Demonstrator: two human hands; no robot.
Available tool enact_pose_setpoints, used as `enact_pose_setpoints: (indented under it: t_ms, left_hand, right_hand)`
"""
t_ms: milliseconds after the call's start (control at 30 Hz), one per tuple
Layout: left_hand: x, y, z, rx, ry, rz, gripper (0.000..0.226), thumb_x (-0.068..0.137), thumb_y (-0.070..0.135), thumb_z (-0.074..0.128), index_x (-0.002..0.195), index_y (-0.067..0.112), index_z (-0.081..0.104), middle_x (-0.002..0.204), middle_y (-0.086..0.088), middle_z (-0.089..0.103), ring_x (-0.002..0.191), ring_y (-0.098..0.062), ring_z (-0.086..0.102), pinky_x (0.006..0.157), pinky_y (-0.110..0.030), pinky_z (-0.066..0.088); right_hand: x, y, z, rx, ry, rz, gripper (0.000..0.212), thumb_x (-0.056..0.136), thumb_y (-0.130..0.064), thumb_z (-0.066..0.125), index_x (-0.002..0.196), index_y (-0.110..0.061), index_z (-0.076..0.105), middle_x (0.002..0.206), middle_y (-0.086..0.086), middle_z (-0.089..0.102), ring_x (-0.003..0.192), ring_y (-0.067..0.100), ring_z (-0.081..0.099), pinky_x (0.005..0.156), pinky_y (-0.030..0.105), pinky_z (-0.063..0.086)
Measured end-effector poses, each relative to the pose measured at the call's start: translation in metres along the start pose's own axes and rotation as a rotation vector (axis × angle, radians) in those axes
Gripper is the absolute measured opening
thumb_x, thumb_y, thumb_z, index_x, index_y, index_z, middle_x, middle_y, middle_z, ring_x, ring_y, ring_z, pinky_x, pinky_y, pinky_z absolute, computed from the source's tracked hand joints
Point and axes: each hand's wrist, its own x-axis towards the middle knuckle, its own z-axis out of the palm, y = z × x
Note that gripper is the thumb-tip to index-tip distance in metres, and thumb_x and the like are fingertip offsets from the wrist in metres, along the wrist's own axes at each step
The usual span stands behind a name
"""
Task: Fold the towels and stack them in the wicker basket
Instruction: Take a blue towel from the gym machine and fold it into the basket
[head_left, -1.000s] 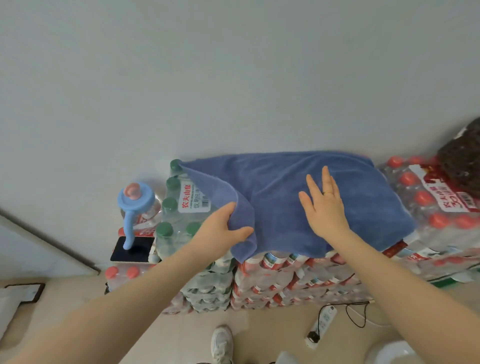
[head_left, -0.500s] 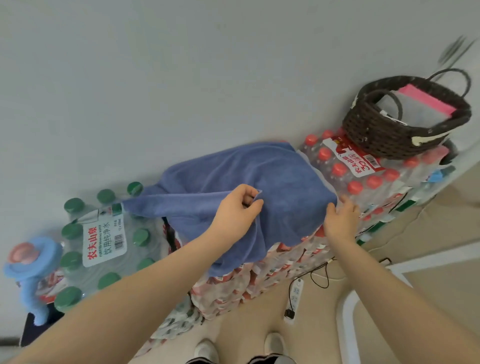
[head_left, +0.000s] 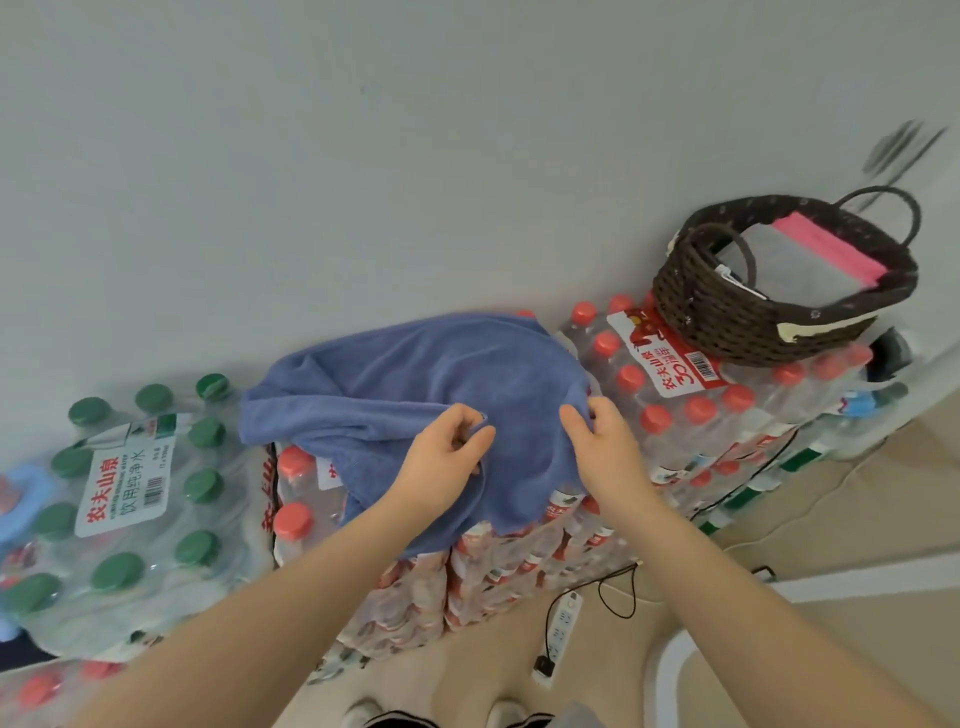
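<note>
Both hands, left hand (head_left: 447, 457) and right hand (head_left: 597, 436), pinch the soft blue terry towel's (head_left: 415, 374) edges, seemingly to fold it for the dark woven wicker basket (head_left: 727, 317).

Both bare forearms reach forward from the bottom of the view, converging toward the middle. The left hand (head_left: 445, 457) has its fingers curled, thumb and fingertips pinching a fold of the blue towel (head_left: 415, 374). The right hand (head_left: 597, 441), just to the right of that pinch, curls its fingers over the cloth's edge and grips it, knuckles up.
</note>
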Motion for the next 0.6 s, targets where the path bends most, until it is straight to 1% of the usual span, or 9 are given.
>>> enact_pose_setpoints:
  t_ms: [100, 133, 167, 233, 300, 367, 433, 533, 600]
  left_hand:
    - [-0.005, 0.003, -0.003, -0.137, 0.072, -0.003, 0.018, 0.093, 0.016, 0.051, 0.077, 0.009, 0.051, 0.066, 0.002, 0.05, 0.06, -0.005, 0.047, 0.065, -0.018, 0.044]
    - [-0.008, 0.004, -0.003, -0.183, 0.085, -0.008, 0.017, 0.093, 0.015, 0.051, 0.077, 0.009, 0.053, 0.066, 0.001, 0.052, 0.06, -0.005, 0.05, 0.064, -0.017, 0.046]
    - [-0.011, 0.005, -0.003, -0.224, 0.09, -0.017, 0.016, 0.093, 0.014, 0.051, 0.078, 0.011, 0.056, 0.068, -0.001, 0.056, 0.062, -0.006, 0.053, 0.065, -0.017, 0.047]
    - [-0.015, 0.004, -0.006, -0.279, 0.093, -0.034, 0.014, 0.092, 0.013, 0.052, 0.081, 0.013, 0.061, 0.074, -0.004, 0.064, 0.071, -0.011, 0.059, 0.073, -0.024, 0.051]
    - [-0.018, 0.002, -0.011, -0.294, 0.111, -0.043, 0.017, 0.092, 0.012, 0.052, 0.082, 0.016, 0.064, 0.077, -0.004, 0.067, 0.075, -0.014, 0.062, 0.076, -0.028, 0.051]
    - [-0.02, 0.001, -0.018, -0.268, 0.12, -0.031, 0.019, 0.092, 0.012, 0.052, 0.079, 0.019, 0.064, 0.073, -0.001, 0.067, 0.071, -0.009, 0.061, 0.074, -0.022, 0.051]
    - [-0.021, 0.001, -0.023, -0.236, 0.126, -0.012, 0.018, 0.091, 0.012, 0.054, 0.077, 0.022, 0.062, 0.067, 0.003, 0.065, 0.064, 0.0, 0.059, 0.069, -0.014, 0.049]
    - [-0.02, 0.002, -0.029, -0.259, 0.133, -0.004, 0.014, 0.089, 0.01, 0.056, 0.078, 0.018, 0.06, 0.06, 0.004, 0.06, 0.053, 0.004, 0.056, 0.06, -0.008, 0.045]
    - [-0.019, 0.002, -0.031, -0.266, 0.11, 0.006, 0.012, 0.089, 0.009, 0.057, 0.079, 0.015, 0.059, 0.06, 0.001, 0.06, 0.052, 0.002, 0.056, 0.058, -0.009, 0.044]
  right_hand:
    - [-0.007, -0.028, 0.013, 0.087, -0.131, -0.042, 0.007, 0.092, -0.014, 0.052, 0.095, -0.008, 0.05, 0.085, 0.002, 0.052, 0.075, 0.014, 0.05, 0.065, 0.025, 0.041]
    - [-0.01, -0.034, 0.019, 0.086, -0.185, -0.04, 0.012, 0.091, -0.012, 0.054, 0.103, -0.01, 0.052, 0.092, 0.001, 0.054, 0.083, 0.014, 0.052, 0.068, 0.022, 0.042]
    - [-0.013, -0.039, 0.025, 0.068, -0.236, -0.043, 0.024, 0.089, -0.01, 0.055, 0.113, -0.012, 0.051, 0.099, -0.002, 0.053, 0.091, 0.012, 0.051, 0.068, 0.019, 0.043]
    - [-0.018, -0.043, 0.035, -0.009, -0.297, -0.067, 0.046, 0.087, -0.004, 0.055, 0.13, -0.014, 0.044, 0.111, -0.005, 0.049, 0.1, 0.008, 0.046, 0.073, 0.018, 0.041]
    - [-0.021, -0.042, 0.043, -0.127, -0.321, -0.136, 0.047, 0.085, 0.003, 0.05, 0.13, -0.01, 0.045, 0.112, -0.001, 0.052, 0.1, 0.012, 0.049, 0.077, 0.022, 0.041]
    - [-0.021, -0.041, 0.049, -0.267, -0.276, -0.243, 0.043, 0.084, 0.006, 0.046, 0.124, -0.008, 0.052, 0.116, 0.008, 0.055, 0.102, 0.02, 0.053, 0.077, 0.023, 0.04]
    - [-0.017, -0.04, 0.051, -0.347, -0.179, -0.305, 0.039, 0.086, 0.004, 0.045, 0.12, -0.012, 0.057, 0.12, 0.009, 0.05, 0.101, 0.017, 0.05, 0.078, 0.02, 0.036]
    - [-0.017, -0.045, 0.053, -0.389, -0.055, -0.347, 0.038, 0.092, -0.002, 0.045, 0.127, -0.015, 0.052, 0.123, 0.005, 0.046, 0.104, 0.016, 0.049, 0.082, 0.021, 0.039]
    - [-0.022, -0.047, 0.06, -0.365, -0.08, -0.367, 0.04, 0.091, -0.004, 0.048, 0.129, -0.016, 0.047, 0.112, 0.001, 0.051, 0.103, 0.016, 0.052, 0.08, 0.019, 0.042]
